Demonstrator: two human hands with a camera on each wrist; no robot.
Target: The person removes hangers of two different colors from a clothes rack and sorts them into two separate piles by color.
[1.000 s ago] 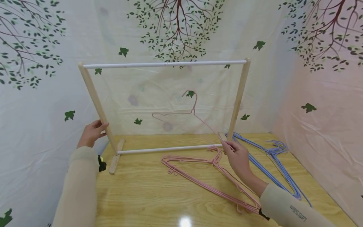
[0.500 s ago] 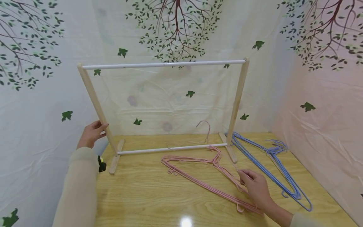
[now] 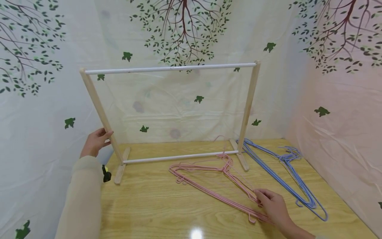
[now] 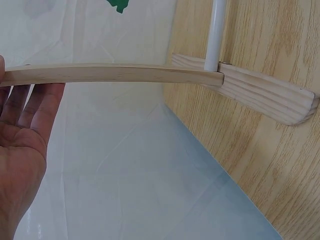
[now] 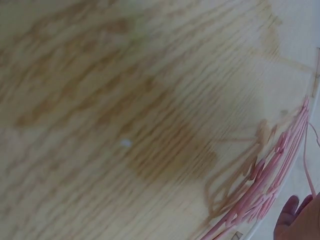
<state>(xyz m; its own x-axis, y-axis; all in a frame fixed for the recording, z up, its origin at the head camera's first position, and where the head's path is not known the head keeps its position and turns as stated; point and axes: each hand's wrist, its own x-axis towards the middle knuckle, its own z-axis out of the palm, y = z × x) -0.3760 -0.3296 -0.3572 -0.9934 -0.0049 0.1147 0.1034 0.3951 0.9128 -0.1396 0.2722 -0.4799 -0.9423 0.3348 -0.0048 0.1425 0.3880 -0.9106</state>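
In the head view my left hand (image 3: 94, 142) grips the left wooden post (image 3: 98, 103) of a small garment rack, thumb in front and fingers behind. The left wrist view shows the fingers (image 4: 42, 107) passing behind that post. My right hand (image 3: 273, 204) pinches one pink clothes hanger (image 3: 220, 136) by its right end. That hanger tilts away, its hook near the rack's lower bar, just above a pile of pink hangers (image 3: 206, 189) lying on the table. Only part of the right hand (image 5: 300, 217) shows in the right wrist view.
The rack's upper white bar (image 3: 170, 68) carries nothing. Several blue hangers (image 3: 271, 170) lie right of the rack on the wooden table (image 3: 155, 205). A small black object (image 3: 106, 174) is beside the left sleeve. Leaf-printed sheets (image 3: 179, 109) hang behind and at the sides.
My right hand has moved down and toward me, lowering the pink hanger from inside the rack's frame to just over the pink pile. The left hand has stayed on the post.
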